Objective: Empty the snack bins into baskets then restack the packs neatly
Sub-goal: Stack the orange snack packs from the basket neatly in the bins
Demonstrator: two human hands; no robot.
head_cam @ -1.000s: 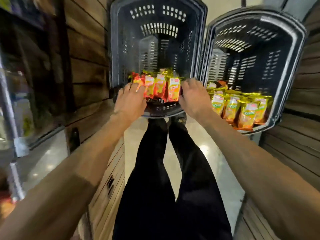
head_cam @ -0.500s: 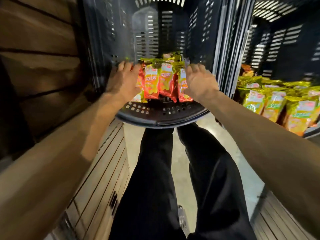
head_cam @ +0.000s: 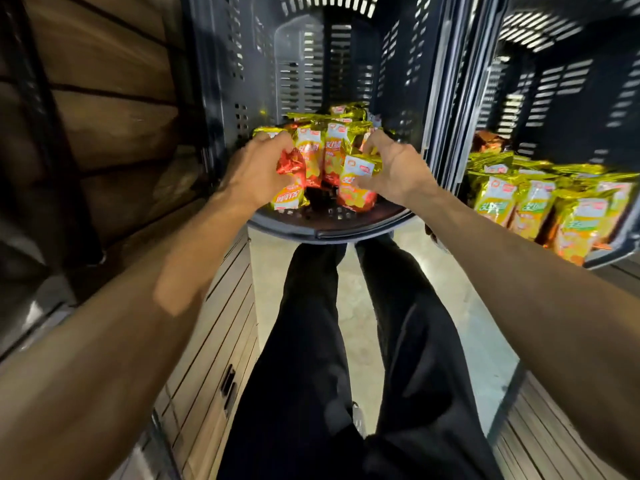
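A dark perforated basket [head_cam: 329,228] sits in front of me with several red and gold snack packs [head_cam: 329,150] bunched at its near end. My left hand [head_cam: 258,171] grips the packs on the left side of the bunch, fingers curled over a red pack. My right hand [head_cam: 393,168] grips the right side, thumb pressed on an orange pack. A second dark basket [head_cam: 616,251] to the right holds a row of green and gold snack packs [head_cam: 540,202].
Wooden plank walls flank both sides. A slatted wooden cabinet [head_cam: 214,341] stands low on the left. My legs in black trousers [head_cam: 346,358] stretch over a pale floor [head_cam: 367,306] below the baskets.
Both hands have closed inward and curled round the red packs, squeezing the bunch together. The view has moved a little closer to the left basket.
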